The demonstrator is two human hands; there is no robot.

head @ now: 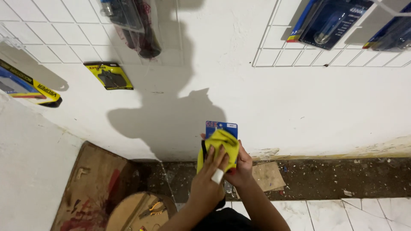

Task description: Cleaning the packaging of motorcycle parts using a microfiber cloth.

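Left hand (pixel 208 177) pressing yellow cloth (pixel 219 147) onto blue packaged part (pixel 221 127); right hand (pixel 242 166) gripping package, below wall grid (pixel 274 40).

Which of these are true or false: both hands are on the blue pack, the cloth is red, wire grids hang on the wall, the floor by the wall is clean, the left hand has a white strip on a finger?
1. Both hands, left hand and right hand, are on the blue pack. True.
2. The cloth is red. False: it is yellow.
3. Wire grids hang on the wall. True.
4. The floor by the wall is clean. False: debris is scattered there.
5. The left hand has a white strip on a finger. True.
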